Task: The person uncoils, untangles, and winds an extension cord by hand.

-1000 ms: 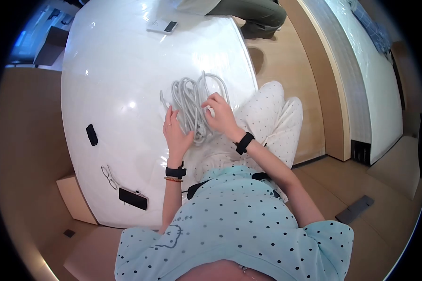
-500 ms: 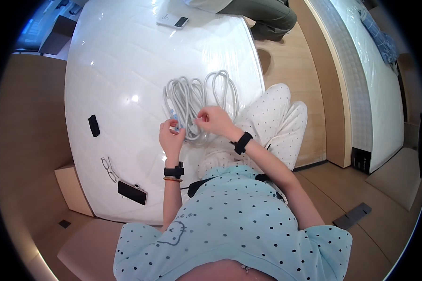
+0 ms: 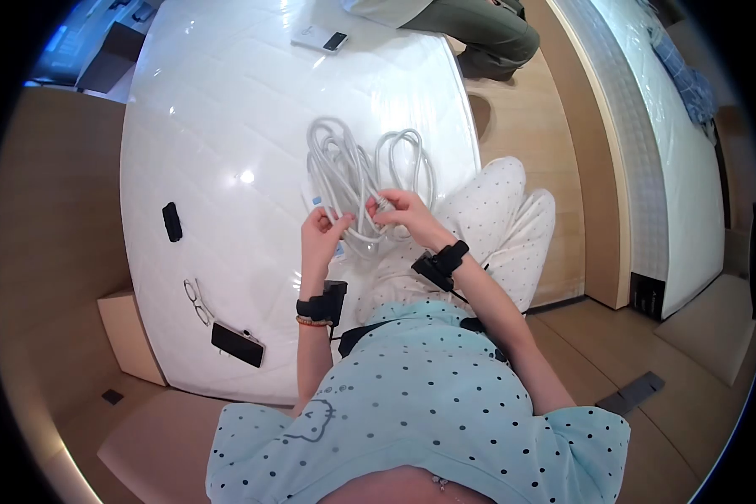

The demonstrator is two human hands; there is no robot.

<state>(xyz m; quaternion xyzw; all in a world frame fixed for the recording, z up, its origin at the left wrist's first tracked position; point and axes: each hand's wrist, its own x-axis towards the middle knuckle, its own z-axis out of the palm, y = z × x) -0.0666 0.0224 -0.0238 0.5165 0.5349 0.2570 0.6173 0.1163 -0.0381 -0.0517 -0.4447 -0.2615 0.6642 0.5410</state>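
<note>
I am watching the gray cable (image 3: 336,155) lying on the plastic-covered mattress (image 3: 218,126), its main coil stretching near to far and leaning far-left, mostly beyond my hands. Its near end is sitting between them, leaving neither clearly nearer. My right hand (image 3: 412,220) is pinching a section; my left hand (image 3: 317,244) is curling at the left strands, grip uncertain.

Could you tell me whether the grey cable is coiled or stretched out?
Coiled: the cable lies in several overlapping loops by both hands.
</note>
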